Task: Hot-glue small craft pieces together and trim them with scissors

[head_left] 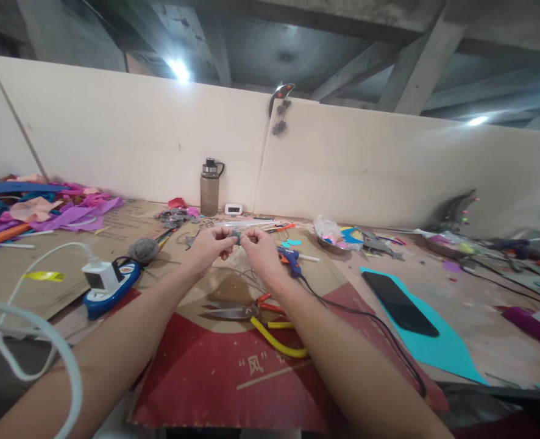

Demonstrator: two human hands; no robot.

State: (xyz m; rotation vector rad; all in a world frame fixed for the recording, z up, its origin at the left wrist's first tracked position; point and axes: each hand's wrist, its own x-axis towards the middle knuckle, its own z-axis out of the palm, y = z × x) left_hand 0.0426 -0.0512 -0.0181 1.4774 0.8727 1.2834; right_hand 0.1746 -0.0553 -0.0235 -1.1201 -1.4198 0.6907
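Note:
Both hands meet over the middle of the table, fingertips pinched on a small dark greenish piece (236,235) too small to name. My left hand (211,249) grips its left side, and my right hand (259,251) closes on its right side. Just right of my right hand lies a blue glue gun (291,262) with a black cord. Below the hands, scissors (233,311) with dark blades and yellow-handled pliers (274,338) rest on a red and brown cardboard sheet (197,378); my right forearm partly covers their handles.
A power strip (114,292) with a white charger and looping cable stands left, beside grey yarn (142,250). Coloured fabric scraps (46,207) pile up farther left. A bottle (209,189) and small clock (233,208) stand by the partition. A phone (400,303) lies on turquoise sheet (453,353) at right.

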